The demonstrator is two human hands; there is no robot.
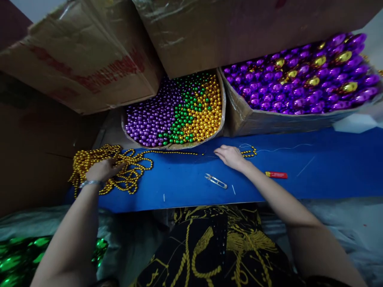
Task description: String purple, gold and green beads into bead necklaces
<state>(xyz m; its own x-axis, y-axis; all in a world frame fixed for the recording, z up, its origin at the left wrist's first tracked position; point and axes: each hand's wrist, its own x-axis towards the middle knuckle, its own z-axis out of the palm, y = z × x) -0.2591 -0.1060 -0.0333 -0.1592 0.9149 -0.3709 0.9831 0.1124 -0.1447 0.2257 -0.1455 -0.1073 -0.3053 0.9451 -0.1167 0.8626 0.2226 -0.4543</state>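
Observation:
My left hand (101, 170) is in a heap of gold bead strings (89, 157) at the left of the blue table, fingers curled round some beads and partly hidden. One gold bead string runs right from the heap along the foot of a box. Past its end, a thin, faint thread leads toward my right hand (229, 156), whose fingertips are pinched together on it. Just beyond that wrist lies a short loop of gold beads (249, 152) with pale thread (281, 148) trailing right. Nearer me are thread snips (216, 181), lying apart from both hands.
A red and yellow lighter (276, 175) lies on the blue tabletop (179, 179). Behind stand a carton of purple, green and gold beads (182, 115) and a carton of large purple and gold beads (299, 83). Cardboard boxes (104, 67) overhang the left. Green shiny beads (20, 255) lie below left.

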